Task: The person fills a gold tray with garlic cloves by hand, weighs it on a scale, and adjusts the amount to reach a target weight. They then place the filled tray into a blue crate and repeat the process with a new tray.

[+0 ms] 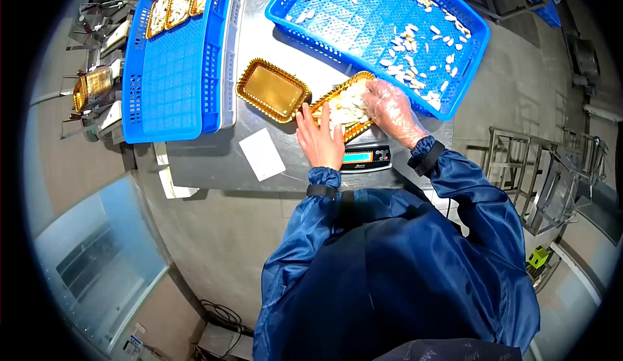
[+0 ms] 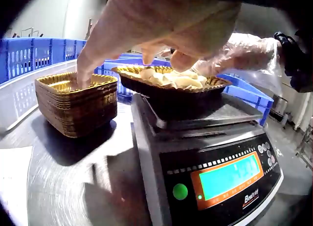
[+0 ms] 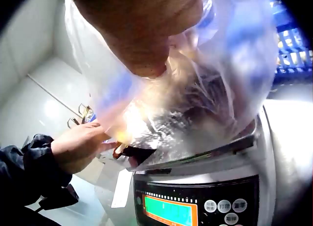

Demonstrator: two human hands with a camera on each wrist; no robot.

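Observation:
A gold tray (image 1: 356,131) filled with pale, cream-coloured slices (image 2: 173,80) rests on a digital scale (image 1: 366,158) with a lit display. My right hand (image 1: 392,109), in a clear plastic glove, is over the slices at the tray's right side; its fingertips are hidden in the head view and blurred by the glove in the right wrist view. My bare left hand (image 1: 320,142) reaches over the tray's left end with fingers extended. One of its fingers dips into the top of a stack of gold trays (image 2: 78,106) beside the scale.
A large blue crate (image 1: 363,27) with scattered pale slices stands behind the scale. Another blue crate (image 1: 170,92) on the left holds several filled gold trays (image 1: 181,4). A white paper (image 1: 262,154) lies near the table's front edge.

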